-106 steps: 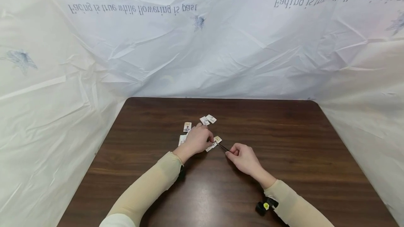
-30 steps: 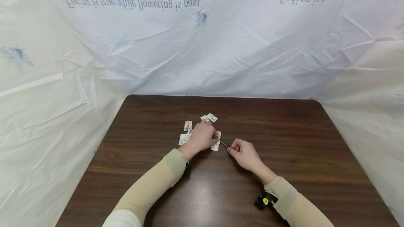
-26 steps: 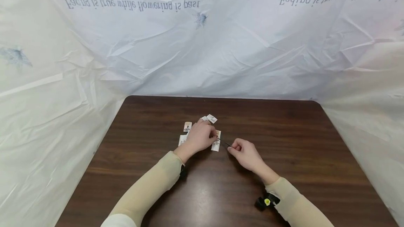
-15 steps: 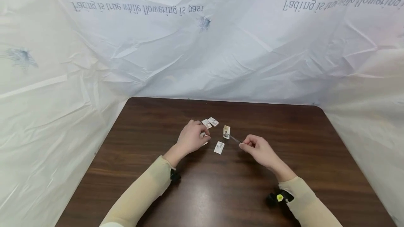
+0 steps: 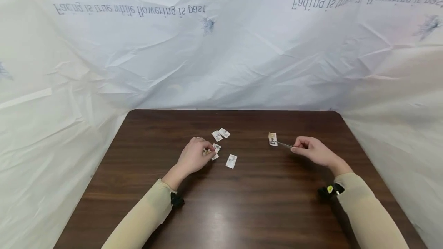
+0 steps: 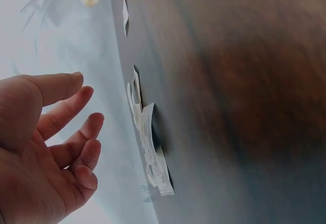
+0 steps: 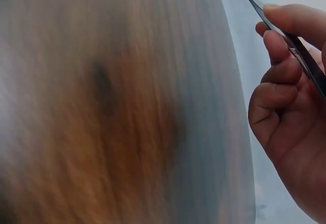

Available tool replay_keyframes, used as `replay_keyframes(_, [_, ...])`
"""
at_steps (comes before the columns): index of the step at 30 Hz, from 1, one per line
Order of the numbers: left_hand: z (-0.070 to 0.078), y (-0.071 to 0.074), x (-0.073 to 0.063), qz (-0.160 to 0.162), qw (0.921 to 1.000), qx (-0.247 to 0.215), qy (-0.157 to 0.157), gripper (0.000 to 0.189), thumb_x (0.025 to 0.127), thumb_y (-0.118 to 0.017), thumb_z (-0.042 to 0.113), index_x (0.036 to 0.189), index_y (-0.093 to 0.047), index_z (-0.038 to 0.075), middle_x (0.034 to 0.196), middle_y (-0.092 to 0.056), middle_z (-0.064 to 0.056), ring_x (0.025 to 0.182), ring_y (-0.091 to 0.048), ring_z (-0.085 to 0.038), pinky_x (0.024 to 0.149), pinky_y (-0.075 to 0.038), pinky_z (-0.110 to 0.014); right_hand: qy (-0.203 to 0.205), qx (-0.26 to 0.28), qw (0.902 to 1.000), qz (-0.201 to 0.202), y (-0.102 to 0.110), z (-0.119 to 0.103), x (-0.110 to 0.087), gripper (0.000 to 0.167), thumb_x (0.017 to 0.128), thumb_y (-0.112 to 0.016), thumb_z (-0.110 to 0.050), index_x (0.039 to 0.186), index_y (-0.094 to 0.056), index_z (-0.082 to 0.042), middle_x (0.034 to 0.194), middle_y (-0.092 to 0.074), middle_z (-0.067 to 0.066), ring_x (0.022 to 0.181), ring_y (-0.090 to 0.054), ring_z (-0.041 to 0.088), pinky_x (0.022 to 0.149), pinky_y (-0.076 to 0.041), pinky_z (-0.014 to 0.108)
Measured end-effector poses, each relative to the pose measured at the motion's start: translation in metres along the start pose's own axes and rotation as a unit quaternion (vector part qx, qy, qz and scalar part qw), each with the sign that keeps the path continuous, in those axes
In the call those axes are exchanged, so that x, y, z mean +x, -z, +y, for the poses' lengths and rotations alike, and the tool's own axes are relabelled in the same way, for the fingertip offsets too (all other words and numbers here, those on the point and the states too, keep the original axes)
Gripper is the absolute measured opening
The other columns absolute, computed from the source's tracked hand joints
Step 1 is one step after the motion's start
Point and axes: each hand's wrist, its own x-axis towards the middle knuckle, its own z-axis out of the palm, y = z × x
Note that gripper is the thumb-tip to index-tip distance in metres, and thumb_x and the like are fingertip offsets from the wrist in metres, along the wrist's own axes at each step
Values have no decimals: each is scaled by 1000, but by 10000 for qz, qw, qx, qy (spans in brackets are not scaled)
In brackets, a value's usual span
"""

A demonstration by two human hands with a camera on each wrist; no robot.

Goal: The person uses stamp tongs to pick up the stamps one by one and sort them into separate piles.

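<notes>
My right hand pinches black tweezers between thumb and fingers. At the tweezers' tips hangs a small printed paper stamp, raised off the table at the right. The left hand hovers over a loose pile of similar stamps and partly hides them in the head view. Its fingers are loosely bent with nothing between them in the left wrist view. A single stamp lies flat to the right of that pile.
Two overlapping stamps lie farther back on the dark wooden table. White printed sheeting hangs behind the table and along both sides.
The tweezers have lifted one stamp away from the one beneath it, and the right hand has carried it to the right. The left hand has let go and drawn back left.
</notes>
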Motion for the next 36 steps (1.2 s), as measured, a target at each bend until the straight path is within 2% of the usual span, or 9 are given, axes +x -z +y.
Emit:
replay_keyframes(3, [0, 1, -1, -20, 10000, 2, 11, 7, 93, -85, 22, 90, -80, 17, 92, -69, 0, 97, -59, -25, 86, -50, -43, -146, -16, 9999, -8, 12, 13, 3, 13, 105, -71, -17, 97, -70, -7, 79, -63, 13, 64, -48, 15, 63, -41, 31])
replay_keyframes(6, [1, 0, 0, -64, 10000, 11, 24, 7, 94, -84, 23, 92, -80, 17, 92, -68, 0, 99, -60, -26, 87, -50, -43, -293, -59, 9996, 0, 20, 21, 5, 16, 106, -71, -20, 97, -70, -6, 82, -64, 14, 65, -49, 15, 64, -41, 31])
replay_keyframes(11, [-2, -1, -3, -68, 9999, -37, 100, 7, 94, -84, 22, 92, -81, 17, 87, -68, 0, 116, -63, -35, 96, -51, -47, -514, -201, 9985, -4, 24, 26, 12, 24, 106, -71, -28, 94, -68, -8, 80, -61, 9, 62, -47, 17, 63, -41, 33])
replay_keyframes(13, [-2, -1, -4, -53, 9999, -20, 103, 7, 94, -84, 22, 92, -81, 17, 85, -67, 0, 114, -63, -35, 94, -51, -46, -549, -239, 9982, 10, 26, 29, 13, 26, 106, -71, -29, 93, -66, -8, 80, -60, 9, 62, -46, 17, 63, -41, 33])
replay_keyframes(18, [-2, 0, -6, -36, 10000, 82, 41, 8, 95, -83, 24, 92, -81, 17, 86, -66, -1, 91, -57, -25, 80, -49, -41, -492, 15, 9988, -87, 30, 34, 12, 26, 107, -70, -26, 93, -66, -4, 83, -62, 11, 68, -52, 22, 66, -43, 33])
replay_keyframes(22, [-2, 2, -7, -49, 9999, 121, 32, 9, 95, -82, 25, 93, -81, 17, 87, -68, -2, 91, -56, -24, 81, -48, -40, -434, 390, 9975, -400, 33, 32, 11, 23, 106, -69, -20, 94, -68, -1, 82, -62, 10, 71, -54, 27, 67, -45, 34])
replay_keyframes(25, [-1, 1, -7, -67, 9999, 118, 44, 9, 95, -82, 25, 94, -81, 17, 88, -69, -1, 92, -57, -24, 83, -49, -41, -495, 471, 9959, -600, 34, 32, 10, 22, 104, -70, -19, 93, -69, 0, 80, -60, 9, 69, -53, 28, 65, -44, 34])
replay_keyframes(30, [2, 0, -9, -94, 9998, 138, 73, 7, 96, -82, 25, 94, -81, 18, 90, -70, 3, 95, -58, -22, 85, -51, -41, -648, 98, 9967, -482, 34, 31, 10, 22, 104, -71, -23, 93, -71, -4, 81, -62, 9, 67, -53, 25, 64, -44, 33])
replay_keyframes(36, [2, -1, -11, -63, 9998, 93, 167, 5, 95, -82, 25, 94, -82, 20, 91, -70, 2, 96, -58, -23, 84, -50, -41, -823, -350, 9958, -204, 29, 29, 10, 26, 105, -71, -30, 94, -70, -6, 81, -63, 6, 66, -51, 18, 65, -41, 33])
